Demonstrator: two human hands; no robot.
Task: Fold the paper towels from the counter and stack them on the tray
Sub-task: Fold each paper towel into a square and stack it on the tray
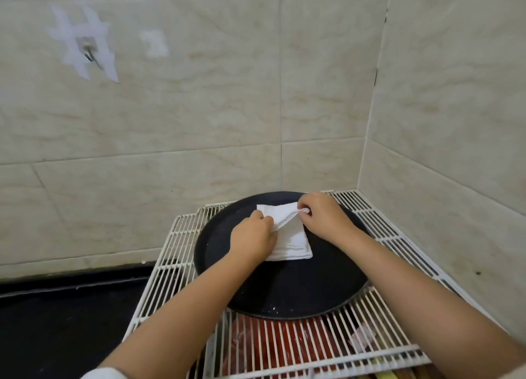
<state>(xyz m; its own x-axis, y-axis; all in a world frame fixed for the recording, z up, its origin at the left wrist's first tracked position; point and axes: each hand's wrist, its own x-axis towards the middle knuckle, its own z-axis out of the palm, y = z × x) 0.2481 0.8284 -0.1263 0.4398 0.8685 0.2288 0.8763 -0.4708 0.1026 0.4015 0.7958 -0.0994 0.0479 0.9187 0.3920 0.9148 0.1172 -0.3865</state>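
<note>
Now both hands work over the round black tray (284,293), which sits on a white wire rack (378,319) in the tiled corner. The left hand (252,236) and the right hand (323,216) each have their grip pinched on a paper towel (287,217), stretched between them just above the folded stack (293,242) lying on the tray's far half

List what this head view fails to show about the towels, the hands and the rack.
- How many towels are in the stack: the layers are too thin, and the left hand covers its left edge.
- The left fingers: curled under, hidden by the hand's back.
- What lies under the rack: red items broken up by the wires and the tray.
- The right hand hides the towel's far right corner.
</note>
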